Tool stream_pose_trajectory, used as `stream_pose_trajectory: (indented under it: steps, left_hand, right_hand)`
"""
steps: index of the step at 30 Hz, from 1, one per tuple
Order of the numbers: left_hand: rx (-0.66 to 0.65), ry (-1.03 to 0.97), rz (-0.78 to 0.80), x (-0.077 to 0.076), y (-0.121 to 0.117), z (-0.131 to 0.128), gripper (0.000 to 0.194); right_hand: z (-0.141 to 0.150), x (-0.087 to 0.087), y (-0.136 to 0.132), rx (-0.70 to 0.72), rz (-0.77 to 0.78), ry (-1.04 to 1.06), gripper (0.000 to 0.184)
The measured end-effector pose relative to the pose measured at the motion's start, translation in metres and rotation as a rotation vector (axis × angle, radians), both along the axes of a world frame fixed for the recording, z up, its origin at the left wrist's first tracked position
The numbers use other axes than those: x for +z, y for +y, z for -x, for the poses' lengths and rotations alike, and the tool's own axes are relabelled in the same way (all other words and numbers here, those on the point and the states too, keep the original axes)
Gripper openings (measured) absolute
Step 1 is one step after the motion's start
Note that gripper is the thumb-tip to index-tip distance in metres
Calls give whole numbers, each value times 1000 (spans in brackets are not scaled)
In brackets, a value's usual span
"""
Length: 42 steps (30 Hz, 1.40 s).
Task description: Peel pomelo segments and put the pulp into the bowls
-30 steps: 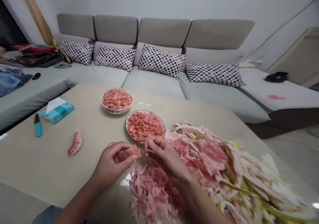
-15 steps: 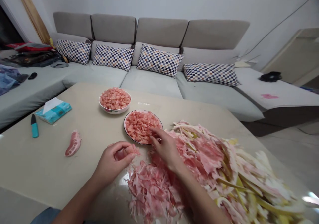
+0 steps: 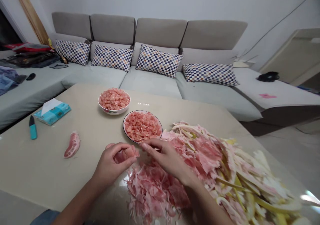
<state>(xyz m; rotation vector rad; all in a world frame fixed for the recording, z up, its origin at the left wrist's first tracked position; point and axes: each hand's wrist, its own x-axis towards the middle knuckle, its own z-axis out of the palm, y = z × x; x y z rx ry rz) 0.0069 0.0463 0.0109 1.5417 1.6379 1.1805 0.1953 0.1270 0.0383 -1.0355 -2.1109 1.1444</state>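
Roughly mid-frame, a pale beige stone-topped surface [image 3: 50,171] carries a sprawling heap of pink pomelo membrane and yellow rind [image 3: 207,165], lying at four o'clock from a round white plate of pink pulp [image 3: 142,126]. The left hand's [image 3: 113,166] grip curls narrowly around a soft pink pomelo segment [image 3: 124,156] at seven o'clock from the plate, a wet, fragile piece best held gently by its skin. The right hand's [image 3: 168,160] grip stays narrow, its holding unclear.
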Motion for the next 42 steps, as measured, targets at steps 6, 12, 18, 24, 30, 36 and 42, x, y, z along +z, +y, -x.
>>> stream_pose_trajectory:
  steps: [6, 12, 18, 24, 30, 36, 42]
  left_hand:
    - [-76, 359, -216, 5, -4, 0, 11]
    - [-114, 471, -343, 5, -5, 2, 8]
    - [-73, 491, -363, 7, -6, 4, 6]
    - [-90, 456, -284, 4, -6, 3, 9]
    - [-22, 183, -102, 2, -1, -2, 12]
    - [-52, -463, 170, -6, 4, -8, 25]
    - [-129, -637, 230, -8, 4, -8, 29]
  right_hand:
    - [9, 8, -18, 46, 69, 58, 17]
    - [9, 1, -15, 33, 252, 160, 21]
    - [3, -3, -6, -34, 627, 392, 31]
    - [1, -5, 2, -23, 604, 410, 31]
    - [2, -22, 17, -164, 229, 286, 24]
    - [1, -48, 35, -325, -310, 76, 17]
    - [-1, -55, 37, -296, -366, 41, 21]
